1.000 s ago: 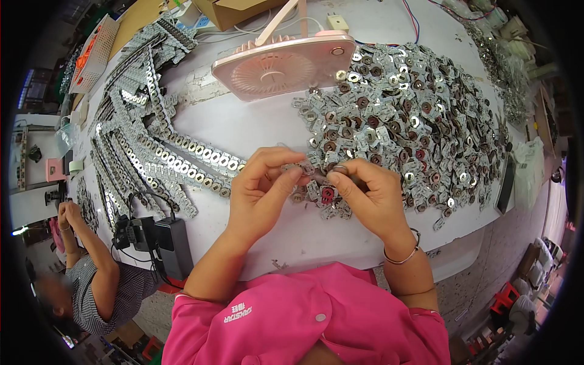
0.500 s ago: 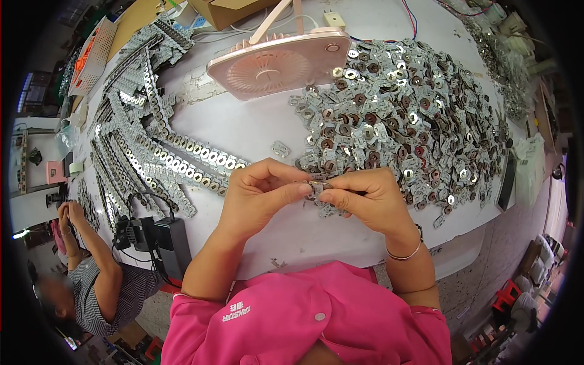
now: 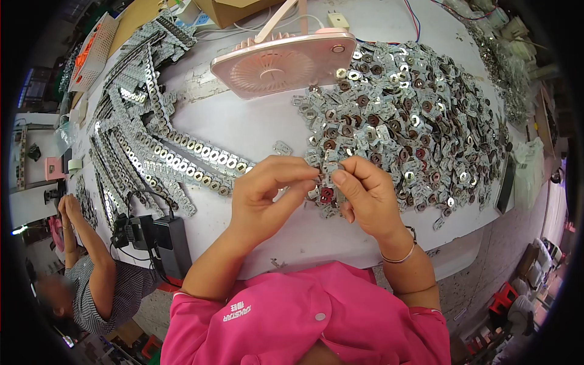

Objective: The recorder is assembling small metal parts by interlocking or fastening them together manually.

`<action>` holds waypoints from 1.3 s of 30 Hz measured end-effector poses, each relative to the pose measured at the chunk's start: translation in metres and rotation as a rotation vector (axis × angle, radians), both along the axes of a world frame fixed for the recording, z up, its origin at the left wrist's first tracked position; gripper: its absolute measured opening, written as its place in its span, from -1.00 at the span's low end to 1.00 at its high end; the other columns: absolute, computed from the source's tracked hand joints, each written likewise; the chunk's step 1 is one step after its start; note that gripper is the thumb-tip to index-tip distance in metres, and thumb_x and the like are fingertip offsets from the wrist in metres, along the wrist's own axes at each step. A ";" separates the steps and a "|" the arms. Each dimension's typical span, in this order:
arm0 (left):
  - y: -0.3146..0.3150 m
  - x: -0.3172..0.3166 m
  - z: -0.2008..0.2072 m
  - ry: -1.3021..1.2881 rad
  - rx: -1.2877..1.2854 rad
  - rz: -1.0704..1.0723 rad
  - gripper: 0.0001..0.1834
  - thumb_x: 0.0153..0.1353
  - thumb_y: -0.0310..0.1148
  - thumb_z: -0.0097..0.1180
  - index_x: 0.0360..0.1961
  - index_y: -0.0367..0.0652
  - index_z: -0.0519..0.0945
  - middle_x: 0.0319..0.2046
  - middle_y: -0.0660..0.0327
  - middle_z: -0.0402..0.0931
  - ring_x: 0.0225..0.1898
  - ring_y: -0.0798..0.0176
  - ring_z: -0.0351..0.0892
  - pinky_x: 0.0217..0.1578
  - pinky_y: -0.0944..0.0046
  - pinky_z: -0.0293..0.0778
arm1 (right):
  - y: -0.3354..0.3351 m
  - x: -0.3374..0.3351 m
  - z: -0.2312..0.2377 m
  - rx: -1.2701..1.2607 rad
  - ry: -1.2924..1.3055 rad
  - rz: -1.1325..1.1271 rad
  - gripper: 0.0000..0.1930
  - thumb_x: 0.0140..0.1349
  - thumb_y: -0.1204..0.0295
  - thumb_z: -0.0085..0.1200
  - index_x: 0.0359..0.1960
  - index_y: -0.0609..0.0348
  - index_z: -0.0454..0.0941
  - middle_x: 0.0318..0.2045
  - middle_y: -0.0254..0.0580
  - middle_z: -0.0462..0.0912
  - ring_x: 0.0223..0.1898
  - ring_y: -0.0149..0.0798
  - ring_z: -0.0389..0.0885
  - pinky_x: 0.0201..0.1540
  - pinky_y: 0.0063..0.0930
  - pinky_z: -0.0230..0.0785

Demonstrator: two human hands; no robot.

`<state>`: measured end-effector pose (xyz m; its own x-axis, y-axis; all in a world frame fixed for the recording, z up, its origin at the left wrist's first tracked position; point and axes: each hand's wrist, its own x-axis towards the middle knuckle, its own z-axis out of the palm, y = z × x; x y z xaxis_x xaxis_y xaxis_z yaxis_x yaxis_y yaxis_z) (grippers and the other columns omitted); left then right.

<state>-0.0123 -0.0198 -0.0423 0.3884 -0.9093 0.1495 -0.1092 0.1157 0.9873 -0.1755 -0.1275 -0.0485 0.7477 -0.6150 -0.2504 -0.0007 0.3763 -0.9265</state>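
Observation:
My left hand (image 3: 267,198) hovers at the near left edge of the pile, its thumb and forefinger brought together in a pinch. Whatever lies between those fingertips is too small to make out. Close beside it, my right hand (image 3: 372,198) pinches a small metal plate (image 3: 331,168) between thumb and bent forefinger. Under and behind both hands spreads a large pile of small silvery metal plates with round dark or shiny discs (image 3: 420,115). One loose plate (image 3: 281,148) lies on the white table just beyond my left hand.
Long strips of joined plates (image 3: 182,161) lie heaped to the left. A pink fan (image 3: 267,67) stands at the back. Black power adapters (image 3: 170,243) with cables sit at the near left edge. Another person (image 3: 100,277) works at far left. A perforated basket (image 3: 94,55) stands behind.
My hands, close together at the small piece before, have drawn slightly apart. My right hand has turned more upright, fingers higher, and the left fingertips have risen a little.

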 end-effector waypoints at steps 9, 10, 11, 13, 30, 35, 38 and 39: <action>-0.003 -0.003 -0.003 -0.360 -0.147 0.144 -0.73 0.07 -0.73 0.24 -0.20 -0.22 0.65 -0.25 0.11 0.66 -0.24 0.22 0.66 -0.22 0.33 0.56 | 0.004 0.001 0.003 -0.001 0.038 0.022 -0.81 0.41 0.35 0.07 -0.33 0.21 0.50 -0.62 -0.48 0.43 -0.69 -0.63 0.36 -0.66 -0.70 0.18; -0.004 -0.003 -0.003 -0.358 -0.152 0.152 -0.74 0.07 -0.72 0.25 -0.20 -0.23 0.65 -0.25 0.11 0.66 -0.24 0.21 0.66 -0.23 0.33 0.56 | 0.004 0.002 0.005 0.028 0.037 0.015 -0.81 0.41 0.35 0.07 -0.33 0.21 0.50 -0.62 -0.48 0.43 -0.69 -0.63 0.37 -0.66 -0.70 0.19; -0.004 -0.004 -0.003 -0.340 -0.129 0.135 -0.74 0.07 -0.72 0.25 -0.20 -0.22 0.65 -0.25 0.10 0.66 -0.23 0.21 0.67 -0.23 0.33 0.57 | 0.004 0.003 0.005 0.056 0.037 0.007 -0.81 0.41 0.35 0.07 -0.33 0.21 0.50 -0.62 -0.47 0.44 -0.69 -0.63 0.38 -0.66 -0.70 0.20; -0.003 -0.008 -0.003 -0.303 -0.081 0.102 -0.74 0.07 -0.72 0.25 -0.20 -0.22 0.65 -0.25 0.10 0.66 -0.23 0.20 0.67 -0.22 0.33 0.57 | 0.004 0.003 0.006 0.106 0.027 -0.045 -0.81 0.40 0.35 0.08 -0.32 0.21 0.50 -0.62 -0.47 0.43 -0.69 -0.62 0.39 -0.66 -0.70 0.22; -0.001 0.007 -0.003 0.281 0.215 -0.111 -0.79 0.22 -0.64 0.23 -0.11 -0.34 0.65 -0.20 0.15 0.59 -0.23 0.30 0.67 -0.18 0.36 0.61 | -0.009 -0.006 0.004 -0.372 0.120 0.107 -0.83 0.28 0.43 0.21 -0.19 0.29 0.68 -0.58 -0.34 0.59 -0.58 -0.60 0.46 -0.56 -0.62 0.30; 0.000 0.008 -0.002 0.472 0.231 -0.190 -0.77 0.23 -0.60 0.22 -0.07 -0.33 0.65 -0.11 0.13 0.55 -0.24 0.27 0.68 -0.22 0.31 0.65 | -0.010 -0.006 0.011 -0.063 0.058 0.144 -0.81 0.35 0.38 0.16 -0.24 0.29 0.67 -0.59 -0.40 0.57 -0.62 -0.60 0.44 -0.60 -0.68 0.29; 0.000 0.010 0.005 0.603 0.213 -0.219 -0.75 0.27 -0.58 0.18 -0.02 -0.29 0.65 -0.02 0.14 0.50 -0.24 0.28 0.68 -0.20 0.29 0.65 | -0.008 -0.003 0.016 0.098 0.089 0.143 -0.78 0.39 0.33 0.11 -0.25 0.26 0.63 -0.61 -0.44 0.54 -0.65 -0.62 0.41 -0.63 -0.71 0.25; 0.000 0.011 0.002 0.588 0.211 -0.230 -0.73 0.28 -0.58 0.17 0.00 -0.29 0.64 0.00 0.13 0.49 -0.25 0.27 0.68 -0.21 0.28 0.65 | -0.007 -0.003 0.014 0.091 0.076 0.154 -0.78 0.40 0.32 0.10 -0.24 0.25 0.62 -0.62 -0.45 0.53 -0.66 -0.62 0.40 -0.64 -0.71 0.23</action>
<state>-0.0013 -0.0194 -0.0407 0.1433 -0.9652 -0.2187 0.4588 -0.1310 0.8788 -0.1784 -0.1349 -0.0340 0.8081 -0.4672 -0.3587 -0.1333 0.4482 -0.8839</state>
